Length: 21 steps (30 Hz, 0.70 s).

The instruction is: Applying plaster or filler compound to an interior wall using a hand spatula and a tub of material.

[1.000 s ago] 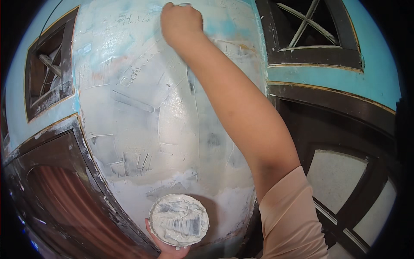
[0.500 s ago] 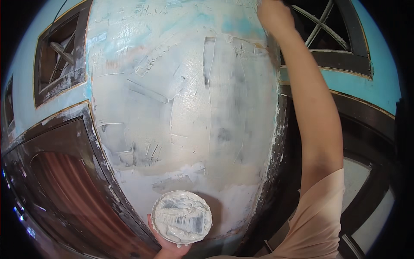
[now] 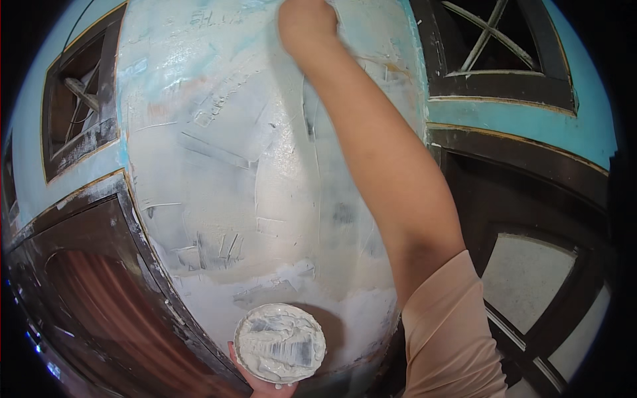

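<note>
I had the right hand point(image 3: 306, 25) clenched high on the plastered wall point(image 3: 219, 166), tool hidden, mid-spread, while the left hand point(image 3: 265, 387) gripped the round putty plate point(image 3: 280, 343) near; probably reload next.

Plaster-smeared wall point(image 3: 219, 199), wet putty coat.

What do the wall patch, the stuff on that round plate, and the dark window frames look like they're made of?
The wall patch looks like fresh white putty or plaster over turquoise paint: matte, with straight scrape marks. The round plate in the left hand carries the same pale grey-white paste, ridged and wet-looking; the plate's own material is hidden. The window frames seem dark-painted wood with a slight sheen, though metal is possible.
</note>
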Tool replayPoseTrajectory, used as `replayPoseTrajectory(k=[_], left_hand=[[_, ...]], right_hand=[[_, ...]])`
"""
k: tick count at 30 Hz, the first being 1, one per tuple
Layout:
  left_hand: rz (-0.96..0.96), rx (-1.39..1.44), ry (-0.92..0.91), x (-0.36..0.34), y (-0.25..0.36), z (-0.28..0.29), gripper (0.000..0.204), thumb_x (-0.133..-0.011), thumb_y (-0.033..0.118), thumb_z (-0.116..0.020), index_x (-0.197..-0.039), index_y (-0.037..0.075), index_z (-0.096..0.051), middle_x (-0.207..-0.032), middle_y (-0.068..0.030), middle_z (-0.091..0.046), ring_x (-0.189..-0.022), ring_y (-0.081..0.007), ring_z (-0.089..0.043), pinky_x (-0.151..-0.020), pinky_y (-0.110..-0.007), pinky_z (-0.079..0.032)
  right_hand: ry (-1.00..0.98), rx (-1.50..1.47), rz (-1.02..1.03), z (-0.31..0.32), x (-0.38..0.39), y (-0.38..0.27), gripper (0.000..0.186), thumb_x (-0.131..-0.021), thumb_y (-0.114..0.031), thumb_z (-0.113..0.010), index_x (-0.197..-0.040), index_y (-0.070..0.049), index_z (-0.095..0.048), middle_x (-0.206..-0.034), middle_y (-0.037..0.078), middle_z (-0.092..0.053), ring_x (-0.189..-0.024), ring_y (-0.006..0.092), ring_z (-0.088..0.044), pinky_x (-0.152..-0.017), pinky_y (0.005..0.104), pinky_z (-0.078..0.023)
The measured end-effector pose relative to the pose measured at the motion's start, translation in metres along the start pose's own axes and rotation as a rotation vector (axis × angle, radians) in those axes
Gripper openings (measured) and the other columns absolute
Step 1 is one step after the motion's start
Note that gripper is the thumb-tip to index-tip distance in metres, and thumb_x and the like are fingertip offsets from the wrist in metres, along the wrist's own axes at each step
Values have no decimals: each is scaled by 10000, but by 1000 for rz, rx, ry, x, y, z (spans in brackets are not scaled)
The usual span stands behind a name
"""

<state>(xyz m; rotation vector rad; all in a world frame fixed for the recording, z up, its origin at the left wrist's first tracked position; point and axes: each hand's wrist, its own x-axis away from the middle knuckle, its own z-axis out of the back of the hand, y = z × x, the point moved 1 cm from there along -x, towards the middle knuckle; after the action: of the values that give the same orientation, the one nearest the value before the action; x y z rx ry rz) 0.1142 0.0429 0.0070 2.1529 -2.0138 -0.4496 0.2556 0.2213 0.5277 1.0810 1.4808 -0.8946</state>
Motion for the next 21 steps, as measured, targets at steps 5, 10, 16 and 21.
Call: replayPoseTrajectory(k=[5, 10, 16, 21], left_hand=[[-102, -203, 27, 5, -5, 4, 832, -845, 786, -412, -1437, 203, -462, -1464, -86, -467, -1290, -372, -476, -1064, -572, -392], [-157, -297, 28, 20, -8, -1, 824, -855, 778, -394, -1441, 202, -458, -1468, -93, -462, -1297, -378, -470, -1067, -574, -389], [16, -54, 6, 24, -16, -24, 869, -834, 802, -387, -1454, 196, -446, -1473, -112, -460, -1290, -404, -473, -1052, -607, -391], [83, -147, -50, 27, -18, -22, 888, -806, 826, -396, -1443, 210, -454, -1451, -61, -478, -1297, -356, -472, -1070, -559, -381]], right_hand=[[-116, -1, 94, 17, -9, -23, 165, -858, -73, -581, -822, -45, -740, -908, 175, -737, -858, 294, -734, -712, 393, -599], [7, -155, 128, 88, -2, 20, 199, -878, -96, -546, -942, 41, -676, -890, 245, -701, -847, 410, -699, -738, 469, -573], [58, 21, -13, 134, 10, 80, 222, -889, -89, -511, -1001, 55, -638, -899, 273, -687, -846, 444, -684, -749, 497, -561], [-163, 280, -75, 85, 25, 145, 286, -878, -163, -555, -1102, -4, -635, -1039, 222, -700, -956, 408, -688, -834, 484, -562]])
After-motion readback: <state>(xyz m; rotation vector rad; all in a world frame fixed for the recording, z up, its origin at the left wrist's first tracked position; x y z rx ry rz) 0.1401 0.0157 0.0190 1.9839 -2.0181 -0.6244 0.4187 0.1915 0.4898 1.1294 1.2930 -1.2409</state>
